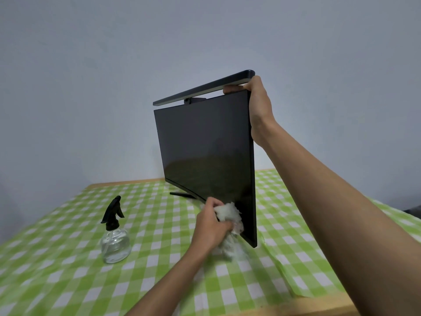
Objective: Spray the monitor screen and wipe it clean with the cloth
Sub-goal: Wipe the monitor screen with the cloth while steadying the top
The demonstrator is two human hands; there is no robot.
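Observation:
A black monitor [205, 147] stands on the table, turned so its dark screen faces left. A light bar [200, 90] sits along its top edge. My right hand [258, 103] grips the monitor's top right corner, thumb over the front. My left hand [210, 224] is closed on a crumpled white cloth [229, 213] and presses it against the screen's lower right corner. A clear glass spray bottle [115, 242] with a black trigger head stands upright on the table, left of my left hand and apart from it.
The table is covered by a green and white checked cloth [68, 258]. Its wooden edge [319, 309] shows at the near right. The monitor's black stand foot [182, 194] rests behind the screen. A plain grey wall is behind.

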